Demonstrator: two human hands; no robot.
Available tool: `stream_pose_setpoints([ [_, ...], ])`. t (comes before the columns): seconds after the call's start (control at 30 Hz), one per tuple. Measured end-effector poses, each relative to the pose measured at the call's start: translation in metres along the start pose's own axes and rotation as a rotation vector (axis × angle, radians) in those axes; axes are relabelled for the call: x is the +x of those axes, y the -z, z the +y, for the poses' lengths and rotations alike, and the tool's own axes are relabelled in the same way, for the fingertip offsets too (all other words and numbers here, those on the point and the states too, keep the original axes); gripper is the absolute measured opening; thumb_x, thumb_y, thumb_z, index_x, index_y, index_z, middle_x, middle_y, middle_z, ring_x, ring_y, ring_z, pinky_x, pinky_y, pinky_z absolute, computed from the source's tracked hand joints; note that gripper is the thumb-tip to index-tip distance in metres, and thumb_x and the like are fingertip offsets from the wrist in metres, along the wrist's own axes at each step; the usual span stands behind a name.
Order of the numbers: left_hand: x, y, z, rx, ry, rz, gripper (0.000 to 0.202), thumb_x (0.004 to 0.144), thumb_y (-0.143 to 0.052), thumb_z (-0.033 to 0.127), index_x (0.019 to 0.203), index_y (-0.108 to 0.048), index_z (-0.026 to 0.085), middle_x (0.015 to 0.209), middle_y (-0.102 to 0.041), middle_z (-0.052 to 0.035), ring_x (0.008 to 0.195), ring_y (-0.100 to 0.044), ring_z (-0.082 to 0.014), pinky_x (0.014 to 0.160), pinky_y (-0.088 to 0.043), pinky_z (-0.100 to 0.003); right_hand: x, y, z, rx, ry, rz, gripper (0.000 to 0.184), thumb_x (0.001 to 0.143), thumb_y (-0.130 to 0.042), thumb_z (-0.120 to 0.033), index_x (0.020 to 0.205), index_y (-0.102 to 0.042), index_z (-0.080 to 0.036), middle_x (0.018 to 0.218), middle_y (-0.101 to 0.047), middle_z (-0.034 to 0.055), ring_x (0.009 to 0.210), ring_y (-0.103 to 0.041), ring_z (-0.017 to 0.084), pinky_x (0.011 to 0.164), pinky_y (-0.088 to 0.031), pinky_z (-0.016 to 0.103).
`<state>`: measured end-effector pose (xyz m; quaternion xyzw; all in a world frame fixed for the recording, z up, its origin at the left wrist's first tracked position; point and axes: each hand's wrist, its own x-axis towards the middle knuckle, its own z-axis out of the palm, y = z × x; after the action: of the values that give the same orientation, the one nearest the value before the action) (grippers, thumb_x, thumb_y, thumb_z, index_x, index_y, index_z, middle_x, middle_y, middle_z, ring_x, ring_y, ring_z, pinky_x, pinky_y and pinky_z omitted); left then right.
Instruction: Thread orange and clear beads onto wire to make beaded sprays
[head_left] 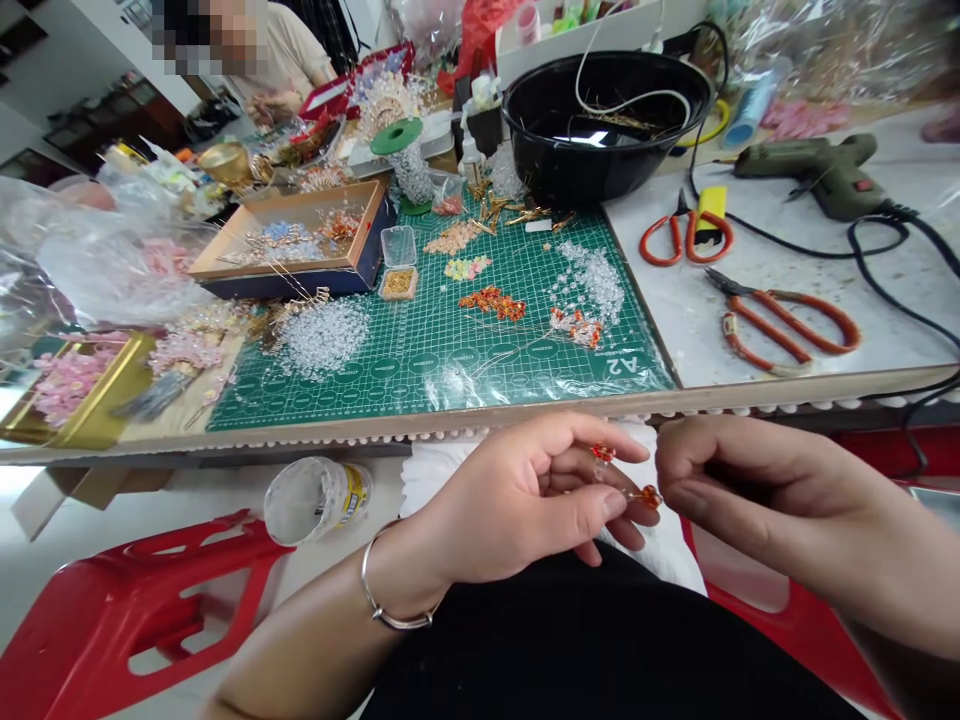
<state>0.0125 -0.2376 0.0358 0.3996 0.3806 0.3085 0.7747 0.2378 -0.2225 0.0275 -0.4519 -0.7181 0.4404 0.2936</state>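
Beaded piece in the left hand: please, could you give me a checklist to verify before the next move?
1. Beaded piece held: ok, by the thumb and fingers of the left hand.
2. Something held in the right hand: cannot tell; its fingers hide it.
3. Orange bead pile present: ok, on the green mat.
4. Orange-handled pliers in view: ok, right of the mat.
5. Glue gun cord straight: not ok, looped.

the beaded wire piece point(650, 497) sits right of centre in the frame's lower half, partly hidden, one glossy orange-red cluster point(602, 453) upper left of another.
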Motion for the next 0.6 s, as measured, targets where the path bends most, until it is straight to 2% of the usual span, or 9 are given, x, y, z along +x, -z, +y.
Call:
stream_pose_setpoints([
  [0.1,0.0000,-0.0016,0.0003,-0.004,-0.003,0.015,0.026,0.091,-0.072,0.023,0.116,-0.064,0.019,0.090,-0.073,-0.0053,0.080,-0.075,-0.0160,0.060,-0.055,-0.019,-0.0049,-0.0001,-0.0004,-0.002,0.063,-0.069,0.017,0.097,-0.060,-0.033,0.082,-0.064,-0.028,0.072,-0.064,-0.0023,0.064,-0.060,0.015,0.058,-0.051,0.025],
  [0.2,0.0004,-0.0028,0.0004,-0.004,0.000,0.013,0.025,0.091,-0.071,0.023,0.115,-0.064,0.019,0.089,-0.073,-0.0051,0.079,-0.074,-0.0149,0.060,-0.055,-0.018,-0.0063,-0.0004,-0.0011,-0.071,0.227,0.028,0.008,0.095,-0.061,-0.025,0.092,-0.066,-0.031,0.088,-0.063,-0.0001,0.080,-0.063,0.017,0.069,-0.053,0.027],
  [0.27,0.0008,-0.0034,0.0006,-0.010,0.004,0.007,0.025,0.092,-0.071,0.022,0.115,-0.064,0.018,0.088,-0.072,-0.0044,0.079,-0.074,-0.0138,0.060,-0.055,-0.017,-0.0050,-0.0002,-0.0021,-0.123,0.266,0.084,0.009,0.093,-0.062,-0.025,0.094,-0.067,-0.033,0.100,-0.059,0.0014,0.089,-0.063,0.019,0.075,-0.055,0.029],
  [0.33,0.0011,-0.0038,0.0008,-0.013,0.003,0.002,0.024,0.092,-0.071,0.022,0.115,-0.064,0.018,0.087,-0.072,-0.0038,0.078,-0.074,-0.0134,0.060,-0.055,-0.017,-0.0029,0.0005,-0.0029,-0.120,0.243,0.082,0.007,0.092,-0.063,-0.026,0.089,-0.067,-0.031,0.105,-0.057,0.0022,0.092,-0.063,0.019,0.076,-0.055,0.029],
  [0.43,0.0009,-0.0039,0.0015,0.001,0.014,0.007,0.025,0.092,-0.070,0.021,0.116,-0.064,0.019,0.087,-0.072,-0.0040,0.079,-0.074,-0.0141,0.060,-0.055,-0.018,-0.0003,0.0027,-0.0025,-0.077,0.182,-0.001,0.014,0.092,-0.061,-0.025,0.079,-0.063,-0.028,0.104,-0.058,0.0028,0.095,-0.062,0.020,0.079,-0.055,0.030],
  [0.6,-0.0010,-0.0032,0.0021,0.006,0.025,0.012,0.026,0.091,-0.071,0.023,0.116,-0.064,0.018,0.087,-0.072,-0.0049,0.078,-0.074,-0.0153,0.060,-0.055,-0.019,0.0028,0.0050,-0.0002,-0.065,0.152,-0.064,0.015,0.091,-0.062,-0.026,0.076,-0.064,-0.027,0.102,-0.061,0.0054,0.099,-0.063,0.023,0.083,-0.055,0.034],
])
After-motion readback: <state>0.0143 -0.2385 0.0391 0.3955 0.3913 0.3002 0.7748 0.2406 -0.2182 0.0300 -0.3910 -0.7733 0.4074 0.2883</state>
